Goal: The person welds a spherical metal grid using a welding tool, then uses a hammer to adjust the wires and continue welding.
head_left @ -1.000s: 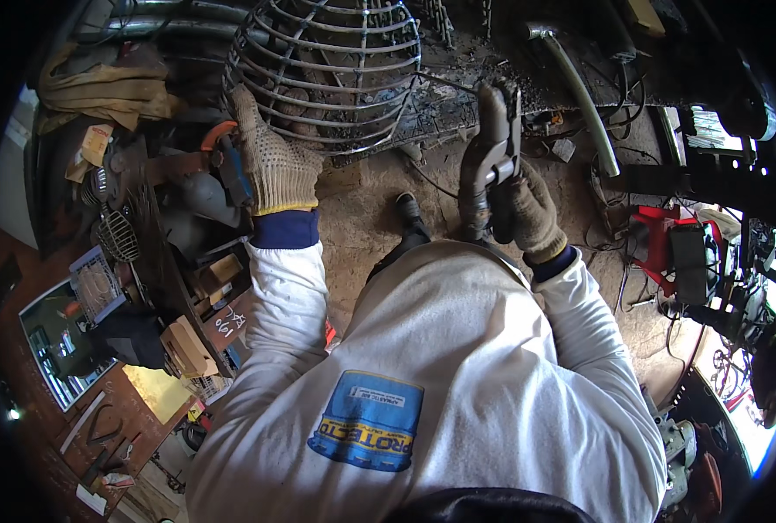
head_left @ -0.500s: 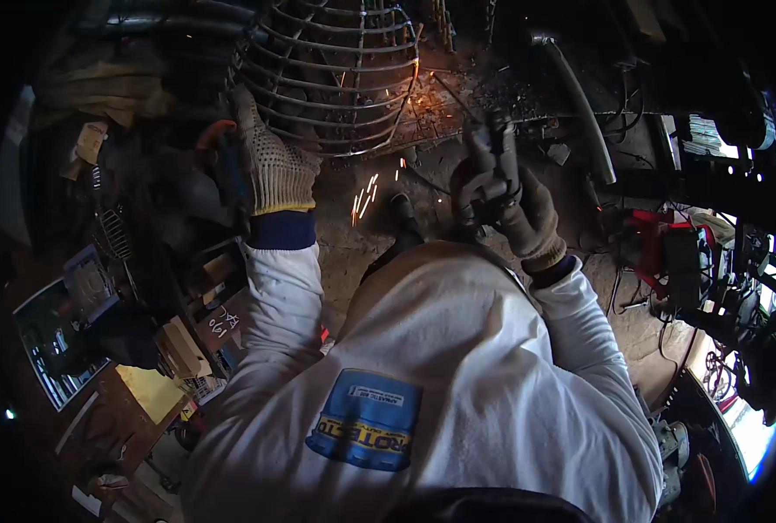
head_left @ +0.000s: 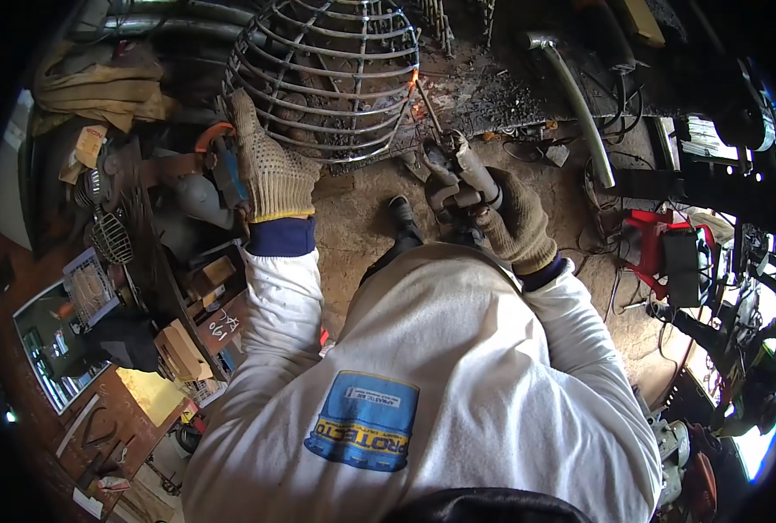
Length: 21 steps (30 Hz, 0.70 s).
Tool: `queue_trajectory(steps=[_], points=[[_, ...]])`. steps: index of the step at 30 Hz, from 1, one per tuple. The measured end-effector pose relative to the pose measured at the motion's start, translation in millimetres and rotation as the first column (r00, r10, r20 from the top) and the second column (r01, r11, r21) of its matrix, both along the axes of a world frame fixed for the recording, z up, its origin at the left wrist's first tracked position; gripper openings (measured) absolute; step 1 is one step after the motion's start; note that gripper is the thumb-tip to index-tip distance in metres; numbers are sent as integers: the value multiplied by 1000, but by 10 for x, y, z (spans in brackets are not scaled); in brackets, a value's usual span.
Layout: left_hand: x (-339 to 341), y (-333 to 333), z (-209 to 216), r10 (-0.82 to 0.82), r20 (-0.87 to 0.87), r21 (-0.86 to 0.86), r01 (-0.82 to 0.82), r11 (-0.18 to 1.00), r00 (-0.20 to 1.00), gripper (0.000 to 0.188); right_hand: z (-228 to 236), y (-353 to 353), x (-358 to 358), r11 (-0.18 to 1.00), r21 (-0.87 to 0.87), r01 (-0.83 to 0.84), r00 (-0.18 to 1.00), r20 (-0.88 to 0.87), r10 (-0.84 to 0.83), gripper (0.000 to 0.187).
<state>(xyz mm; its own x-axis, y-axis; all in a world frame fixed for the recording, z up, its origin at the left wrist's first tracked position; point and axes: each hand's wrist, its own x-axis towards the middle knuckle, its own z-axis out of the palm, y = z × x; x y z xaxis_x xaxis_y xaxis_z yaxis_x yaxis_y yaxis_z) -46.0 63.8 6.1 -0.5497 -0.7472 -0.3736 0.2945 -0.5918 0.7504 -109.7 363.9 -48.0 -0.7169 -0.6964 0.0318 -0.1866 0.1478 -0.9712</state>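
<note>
A domed wire cage (head_left: 327,94) of curved metal rods rests on the dark workbench at the far side. My left hand (head_left: 274,166), in a knitted work glove, closes on its left rim. My gloved right hand (head_left: 520,222) grips a welding electrode holder (head_left: 473,179) in front of the bench edge. From its jaws a thin welding electrode (head_left: 429,106) slants up and left to the cage's right rim. A small orange-hot spot (head_left: 415,77) glows there, at the electrode's tip. Part of my left fingers is hidden behind the glove and rods.
On the bench's right lies a curved metal tube (head_left: 579,109). An orange-and-blue tool (head_left: 218,139) is beside my left hand. Brown cloth (head_left: 100,87) lies at far left, above open cardboard boxes (head_left: 183,349). A red plastic stool (head_left: 645,248) stands right, with cables on the floor (head_left: 579,240).
The flying sparks are gone and the scene looks brighter. My right hand has shifted slightly left and nearer me, with the electrode at the cage's rim. My left hand stays in place.
</note>
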Motion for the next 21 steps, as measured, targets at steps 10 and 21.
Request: queue_trajectory(steps=[10,21], points=[[-51,25,-15,15,-22,-62,-16,998,1000,55,-127,6,-30,1000,9,-13,988,-155,14,69],[-29,44,34,-43,-60,-11,42,999,997,56,-115,24,2,999,-29,-16,997,79,19,65]])
